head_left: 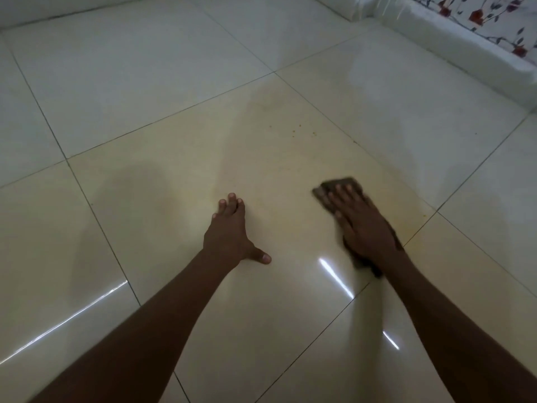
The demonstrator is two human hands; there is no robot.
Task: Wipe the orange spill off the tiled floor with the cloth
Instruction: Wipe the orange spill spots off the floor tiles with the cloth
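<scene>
My right hand (pixel 361 221) lies flat with straight fingers on a dark brown cloth (pixel 343 186), pressing it to the glossy cream tiled floor (pixel 145 82). Most of the cloth is hidden under the hand; its far edge and a bit near the wrist show. A faint orange-yellow smear (pixel 290 222) covers the tile between my hands, with small orange specks (pixel 293 132) farther ahead. My left hand (pixel 231 232) rests flat on the floor to the left, fingers spread, holding nothing.
A white raised ledge (pixel 453 39) runs along the top right, with a flower-patterned fabric (pixel 494 18) behind it. Dark grout lines cross the floor. Bright light streaks reflect off the tiles near my arms.
</scene>
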